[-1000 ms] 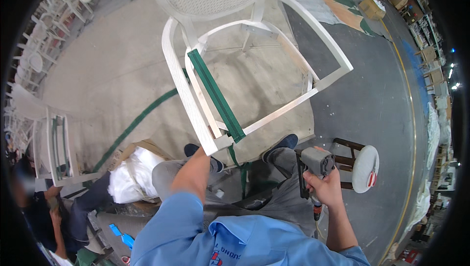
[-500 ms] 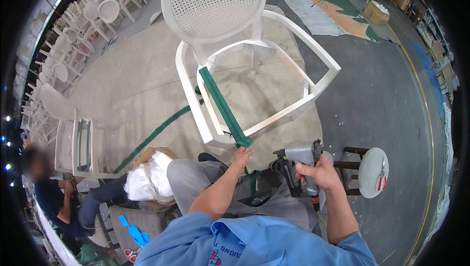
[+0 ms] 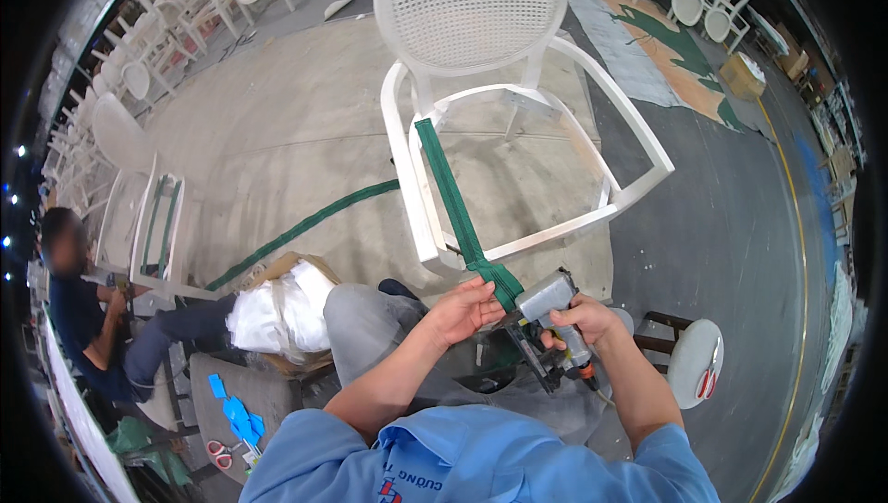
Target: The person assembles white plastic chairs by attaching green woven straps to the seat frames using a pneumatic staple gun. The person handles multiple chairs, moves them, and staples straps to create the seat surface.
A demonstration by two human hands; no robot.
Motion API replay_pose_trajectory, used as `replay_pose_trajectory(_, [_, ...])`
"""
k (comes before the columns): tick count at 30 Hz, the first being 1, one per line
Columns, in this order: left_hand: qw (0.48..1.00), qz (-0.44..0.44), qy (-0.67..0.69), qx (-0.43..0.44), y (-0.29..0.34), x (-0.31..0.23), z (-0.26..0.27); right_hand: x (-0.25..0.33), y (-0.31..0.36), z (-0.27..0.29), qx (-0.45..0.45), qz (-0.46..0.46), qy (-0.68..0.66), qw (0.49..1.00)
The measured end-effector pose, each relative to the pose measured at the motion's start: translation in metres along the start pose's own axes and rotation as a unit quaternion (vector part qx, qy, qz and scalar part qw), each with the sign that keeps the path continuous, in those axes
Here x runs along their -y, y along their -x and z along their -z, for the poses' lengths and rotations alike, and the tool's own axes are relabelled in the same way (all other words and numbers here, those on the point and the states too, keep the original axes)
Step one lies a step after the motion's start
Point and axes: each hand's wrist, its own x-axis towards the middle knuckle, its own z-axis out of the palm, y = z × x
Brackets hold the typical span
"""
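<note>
In front of me stands a white armchair frame (image 3: pixel 424 211) with a woven round back and an open seat. A green webbing strap (image 3: pixel 447 184) runs along the left side of its seat, from the back rail over the front rail. My left hand (image 3: pixel 465 310) pinches the strap's loose end just off the front rail. Wrapped round the handle of a grey air staple gun (image 3: pixel 548 296), my right hand (image 3: pixel 585 320) holds it close to the folded webbing. The gun's nose sits beside my left fingers; whether it touches the strap I cannot tell.
More green webbing (image 3: pixel 305 236) trails across the floor to the left. A wrapped white bundle (image 3: pixel 289 310) lies by my left knee. Red-handled scissors (image 3: pixel 708 383) rest on a stool (image 3: pixel 692 360) at right. At far left a co-worker (image 3: pixel 88 318) sits by another chair frame (image 3: pixel 157 225).
The staple gun has come left and closer to my left hand. More of the strap's end shows, spread wide at the front rail. The view has shifted, so the chair appears further right.
</note>
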Motion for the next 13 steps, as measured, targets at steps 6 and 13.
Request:
replay_pose_trajectory(6, [0.874,0.062,-0.437,-0.204,0.043,-0.044,0.040,0.045,-0.003,-0.004,-0.007,0.065,0.023,0.998])
replay_pose_trajectory(13, [0.885,-0.114,-0.446,-0.075,0.002,-0.141,0.079,0.126,-0.083,0.002,0.019,0.106,0.037,0.993])
